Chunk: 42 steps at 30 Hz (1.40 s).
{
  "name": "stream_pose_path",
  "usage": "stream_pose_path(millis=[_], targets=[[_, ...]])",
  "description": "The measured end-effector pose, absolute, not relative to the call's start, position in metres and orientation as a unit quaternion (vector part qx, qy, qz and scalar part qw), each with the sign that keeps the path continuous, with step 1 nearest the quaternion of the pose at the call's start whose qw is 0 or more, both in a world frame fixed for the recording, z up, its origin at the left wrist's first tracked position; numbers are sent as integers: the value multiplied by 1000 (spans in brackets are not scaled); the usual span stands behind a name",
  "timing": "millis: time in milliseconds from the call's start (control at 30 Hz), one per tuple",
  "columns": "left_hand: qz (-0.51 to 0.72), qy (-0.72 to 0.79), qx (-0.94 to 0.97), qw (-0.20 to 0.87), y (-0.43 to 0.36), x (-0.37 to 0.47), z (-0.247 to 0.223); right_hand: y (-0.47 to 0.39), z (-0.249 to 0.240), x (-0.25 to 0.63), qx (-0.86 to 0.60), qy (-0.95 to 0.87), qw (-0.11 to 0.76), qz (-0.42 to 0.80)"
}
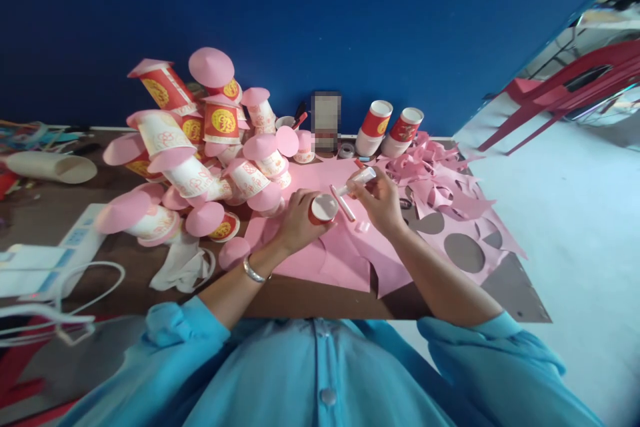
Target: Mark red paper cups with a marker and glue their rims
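Note:
My left hand [299, 221] is wrapped round a red paper cup, with the cup's white round end [325, 207] facing up. In my right hand [381, 203] is a whitish tube that looks like a glue stick [364, 176], tilted toward the cup but apart from it. Below it a slim pink-and-white pen [343, 204] lies on pink paper [310, 260]. Beside the pen is a small whitish piece [362, 226], perhaps a cap. Many paper cups with pink cone tops [173, 137] are heaped to the left.
Two stacks of paper cups [374, 127] stand at the back right, near cut pink scraps [425, 173] and paper with round holes [465, 273]. A phone-like object [326, 121] leans on the blue wall. White cloth [183, 267] and cables [113, 265] lie left; a red chair [560, 90] stands right.

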<state>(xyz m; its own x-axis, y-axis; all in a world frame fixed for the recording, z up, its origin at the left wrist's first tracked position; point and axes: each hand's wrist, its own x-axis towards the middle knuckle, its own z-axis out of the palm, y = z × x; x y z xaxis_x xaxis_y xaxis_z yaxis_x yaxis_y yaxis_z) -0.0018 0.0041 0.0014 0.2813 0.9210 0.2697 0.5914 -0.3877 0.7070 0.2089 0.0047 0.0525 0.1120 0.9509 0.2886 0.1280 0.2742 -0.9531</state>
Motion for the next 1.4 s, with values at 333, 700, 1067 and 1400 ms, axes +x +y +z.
stream_pose_path(millis=[333, 700, 1067, 1400], targets=[[314, 524, 737, 290, 8, 1, -4, 8, 34, 198, -496, -613, 530, 312], [312, 509, 759, 262, 10, -3, -14, -3, 34, 194, -505, -655, 509, 241], [335, 535, 727, 270, 10, -5, -12, 99, 39, 221, -514, -807, 284, -59], [345, 517, 748, 233, 11, -9, -16, 160, 25, 200, -500, -849, 94, -144]])
